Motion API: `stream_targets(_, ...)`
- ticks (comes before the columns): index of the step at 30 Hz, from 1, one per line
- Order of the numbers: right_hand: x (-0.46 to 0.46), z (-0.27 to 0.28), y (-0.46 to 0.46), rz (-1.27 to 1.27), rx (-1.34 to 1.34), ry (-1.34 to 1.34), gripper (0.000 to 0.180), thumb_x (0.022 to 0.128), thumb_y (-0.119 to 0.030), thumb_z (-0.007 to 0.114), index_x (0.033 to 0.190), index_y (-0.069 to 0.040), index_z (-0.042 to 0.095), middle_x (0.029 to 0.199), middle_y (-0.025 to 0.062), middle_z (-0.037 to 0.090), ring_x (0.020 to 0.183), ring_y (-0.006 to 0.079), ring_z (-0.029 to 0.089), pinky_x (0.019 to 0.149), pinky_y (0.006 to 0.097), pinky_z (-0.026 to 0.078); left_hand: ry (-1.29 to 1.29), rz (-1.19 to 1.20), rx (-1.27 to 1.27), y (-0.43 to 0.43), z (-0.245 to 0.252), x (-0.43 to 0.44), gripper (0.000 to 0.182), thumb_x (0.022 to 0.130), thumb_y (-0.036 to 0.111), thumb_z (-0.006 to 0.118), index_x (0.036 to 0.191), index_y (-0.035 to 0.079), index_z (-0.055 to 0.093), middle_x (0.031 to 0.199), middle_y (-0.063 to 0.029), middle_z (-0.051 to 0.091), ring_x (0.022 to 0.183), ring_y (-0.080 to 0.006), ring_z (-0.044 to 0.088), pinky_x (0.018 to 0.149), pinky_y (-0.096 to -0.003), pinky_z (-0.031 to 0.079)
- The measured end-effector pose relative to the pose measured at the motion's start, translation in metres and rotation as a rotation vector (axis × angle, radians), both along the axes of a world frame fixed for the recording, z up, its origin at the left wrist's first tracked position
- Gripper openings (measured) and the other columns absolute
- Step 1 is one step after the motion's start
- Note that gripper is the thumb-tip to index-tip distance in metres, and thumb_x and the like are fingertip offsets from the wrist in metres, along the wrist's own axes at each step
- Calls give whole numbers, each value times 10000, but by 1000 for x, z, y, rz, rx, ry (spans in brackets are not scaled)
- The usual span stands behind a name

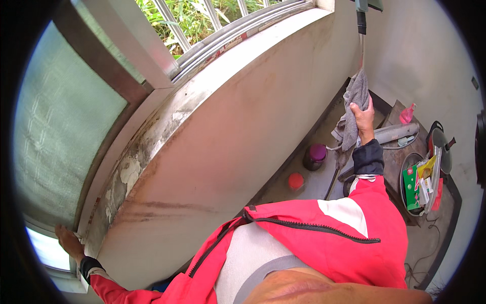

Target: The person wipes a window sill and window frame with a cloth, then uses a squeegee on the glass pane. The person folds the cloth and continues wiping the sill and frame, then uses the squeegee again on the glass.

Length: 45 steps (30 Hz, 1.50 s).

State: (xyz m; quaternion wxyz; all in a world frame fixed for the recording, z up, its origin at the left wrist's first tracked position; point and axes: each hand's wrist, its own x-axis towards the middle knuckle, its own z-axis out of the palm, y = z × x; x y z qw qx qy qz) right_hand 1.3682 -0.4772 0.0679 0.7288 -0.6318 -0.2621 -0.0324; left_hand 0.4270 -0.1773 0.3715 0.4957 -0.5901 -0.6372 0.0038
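My right hand (363, 117) grips a grey cloth (357, 89) that is bunched around a long pole (361, 51). The pole's upper part has a black band and a pale head (361, 5) at the top of the view. Part of the cloth hangs loose below my fingers. At lower left, my left hand (69, 240) holds the edge of a window sash (88, 197) with frosted glass (64, 125). Its fingertips lie against the frame, partly hard to make out.
A worn sill (167, 133) with peeling paint runs under the window, barred (172, 24) outside. On the floor stand a purple-lidded container (317, 152) and a red-lidded jar (295, 181). At right, a wooden table (393, 171) bears a pink bottle (407, 114), a pan (442, 146) and packets (410, 188).
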Motion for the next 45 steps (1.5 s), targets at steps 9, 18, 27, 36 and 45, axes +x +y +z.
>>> stream_targets(9, -18, 9, 4, -9, -52, 25, 735, 724, -140, 748, 1372, 0, 431, 1218, 100, 589, 1082, 187, 571, 976, 319, 433, 174, -1164, 156, -25, 78, 292, 414, 848, -45, 621, 1243, 77, 599, 1267, -104, 587, 1204, -267, 543, 996, -378, 452)
stream_targets(18, -26, 7, 0, 27, 14, 10, 741, 727, -134, 751, 1376, 7, 422, 1219, 92, 582, 1089, 184, 568, 987, 320, 429, 331, -1183, 39, 21, 65, 507, 283, 868, 152, 644, 1148, 112, 641, 1342, -57, 539, 1341, -200, 398, 1135, -427, 259)
stream_targets(27, -26, 8, -3, 38, -21, 7, 743, 725, -156, 749, 1373, 17, 428, 1228, 98, 575, 1097, 187, 561, 991, 319, 422, 285, -1096, 94, 30, 64, 453, 182, 860, 208, 641, 1000, 95, 666, 1202, -37, 614, 1290, -175, 440, 1109, -429, 266)
stream_targets(36, -19, -2, 10, 155, -5, -21, 740, 754, -170, 708, 1386, 40, 385, 1287, 124, 529, 1164, 211, 522, 1039, 341, 375, 279, -1041, 123, 16, 63, 430, 182, 838, 207, 655, 989, 105, 662, 1179, -25, 612, 1286, -172, 440, 1115, -454, 238)
stream_targets(45, -13, -5, -1, 152, 22, -73, 751, 748, -190, 699, 1391, 35, 382, 1298, 117, 509, 1174, 217, 499, 1041, 337, 360, 205, -993, 122, 7, 61, 406, 149, 806, 221, 673, 861, 86, 644, 1022, -30, 612, 1210, -197, 476, 1087, -489, 283)
